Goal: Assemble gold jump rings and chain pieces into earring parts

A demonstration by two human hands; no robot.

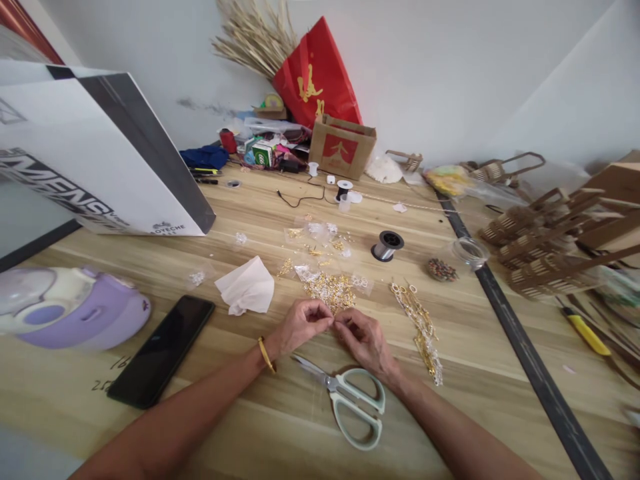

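My left hand [304, 325] and my right hand [364, 339] meet above the table, thumbs and forefingers pinched together. Whatever sits between the fingertips is too small to make out. Just beyond them spreads a pile of gold and silver beads and findings [330, 288]. Below my hands lie scissors [356, 393] with pale green handles, their blades pointing left. Strands of gold and silver chain-like pieces [419, 327] rest to the right of my right hand. A gold bracelet [267, 355] circles my left wrist.
A black phone [163, 350], a purple bottle [95, 310] and a white tissue [247, 287] are on the left. Farther back stands a wire spool [387, 246]. A tipped clear jar [469, 253] with dark beads [442, 269] and small woven baskets [540, 240] occupy the right.
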